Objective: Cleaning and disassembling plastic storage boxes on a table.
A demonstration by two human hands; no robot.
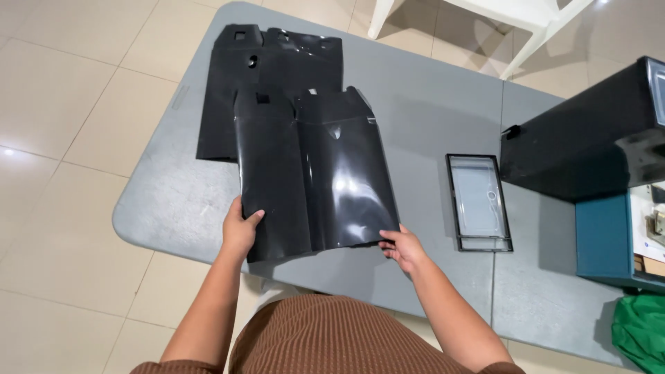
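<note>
My left hand (240, 228) grips the lower left edge of a glossy black plastic sheet (315, 173) with a fold down its middle. My right hand (402, 248) pinches its lower right corner. The sheet is lifted slightly over the grey table (429, 104), its top edge notched. Beneath and beyond it lies a second, similar black sheet (277, 66) flat on the table, partly hidden by the held one.
A clear rectangular panel with a black frame (478, 202) lies to the right. A black box (589, 135) and a teal box (603, 235) stand at the right edge, with green fabric (641, 329) below. White plastic chair legs (526, 28) stand behind the table on the tiled floor.
</note>
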